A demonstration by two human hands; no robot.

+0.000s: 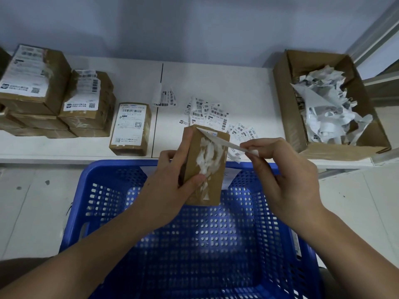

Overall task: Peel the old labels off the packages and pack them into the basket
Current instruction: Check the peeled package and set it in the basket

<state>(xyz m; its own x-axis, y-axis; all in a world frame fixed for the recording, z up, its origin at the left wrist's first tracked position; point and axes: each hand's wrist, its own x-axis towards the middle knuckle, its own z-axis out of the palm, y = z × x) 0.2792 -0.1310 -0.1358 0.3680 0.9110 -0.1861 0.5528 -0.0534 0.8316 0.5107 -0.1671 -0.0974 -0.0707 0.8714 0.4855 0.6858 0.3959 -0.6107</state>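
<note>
Brown cardboard pkg (212,169) held upright over the blue perforated basket (112,190), gripped in my left hand (172,182); its face is mostly bare w/ torn white paper residue down the middle. Old label (224,143), a white strip, is peeled off except at the pkg's top corner, and I pinch its free end in my right hand (280,169). On the table (237,83): one labelled pkg (131,128) lying flat alone, more stacked pkgs (86,104) at left w/ labels on.

Basket (112,169): bright blue, perforated with a grid of small holes. Held package (213,147): brown cardboard, ragged white label residue down its face. Loose labels (216,114) on white table (237,83): white with black barcodes.
</note>
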